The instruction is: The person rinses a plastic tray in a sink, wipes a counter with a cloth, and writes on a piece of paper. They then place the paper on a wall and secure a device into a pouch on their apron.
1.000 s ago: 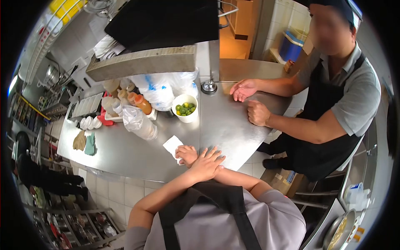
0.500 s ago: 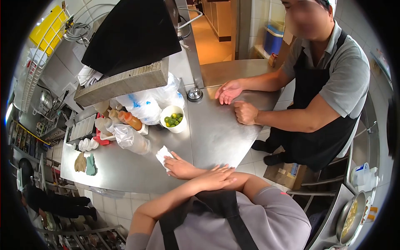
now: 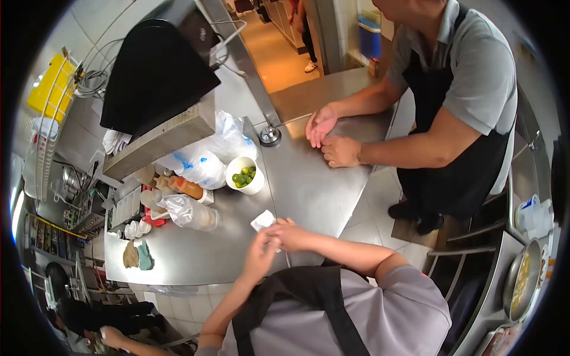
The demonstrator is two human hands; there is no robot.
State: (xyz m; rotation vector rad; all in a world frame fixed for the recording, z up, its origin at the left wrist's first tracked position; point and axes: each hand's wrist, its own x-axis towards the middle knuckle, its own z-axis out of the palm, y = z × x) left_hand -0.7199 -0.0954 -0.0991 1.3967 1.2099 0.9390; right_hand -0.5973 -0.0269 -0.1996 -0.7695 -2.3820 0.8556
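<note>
My right hand [image 3: 291, 235] is closed around a crumpled white cloth or tissue [image 3: 263, 221], which sticks out past the fingers over the steel counter [image 3: 237, 261]. Against its fingertips is my left hand [image 3: 260, 251], whose fingers are smeared by motion, so their grip cannot be made out. Beyond the hands stands a white tub [image 3: 252, 186] of green citrus fruit [image 3: 244, 177]. A plastic-wrapped container [image 3: 190, 212] is to its left.
Across the counter a person in a black apron [image 3: 454, 142] rests both hands on it. A call bell [image 3: 270, 136], sauce bottles [image 3: 189, 187] and folded cloths [image 3: 145, 255] are on the steel. A pan [image 3: 522, 282] lies right; another person's hand [image 3: 111, 337] shows lower left.
My crossed arms have come apart. My left hand has left my right arm and moved left to my right hand. The view has shifted, and another person's arm now shows at lower left.
</note>
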